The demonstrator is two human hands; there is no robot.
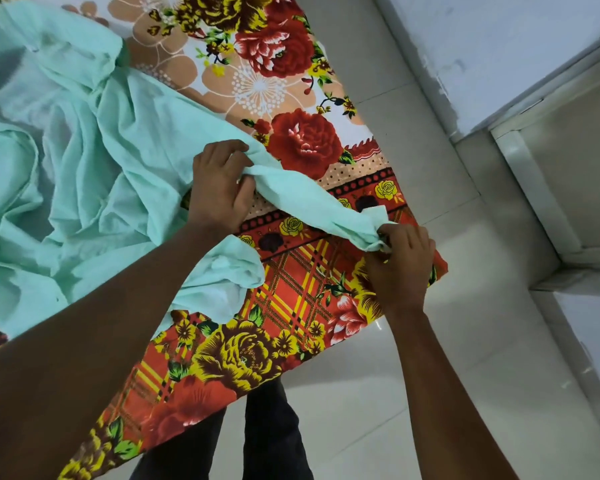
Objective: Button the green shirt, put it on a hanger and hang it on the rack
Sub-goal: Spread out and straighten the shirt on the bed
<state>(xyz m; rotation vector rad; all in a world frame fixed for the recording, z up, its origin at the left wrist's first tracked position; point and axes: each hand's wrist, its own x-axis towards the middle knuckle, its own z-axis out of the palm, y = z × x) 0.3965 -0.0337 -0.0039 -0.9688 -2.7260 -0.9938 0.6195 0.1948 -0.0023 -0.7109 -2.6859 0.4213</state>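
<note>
The green shirt [84,161] lies crumpled across the left of a bed, pale mint in colour. One sleeve [312,209] stretches out to the right over the bed's corner. My left hand [219,188] grips that sleeve near the shoulder end. My right hand [400,261] pinches the cuff at the sleeve's far end. No hanger or rack shows in the head view.
The bed carries a floral sheet [284,140] in red, yellow and tan; its edge runs diagonally to the lower left. Beyond it lies pale tiled floor [430,393], with a white wall and ledge [534,168] at the right. My dark-trousered legs [267,438] stand by the bed.
</note>
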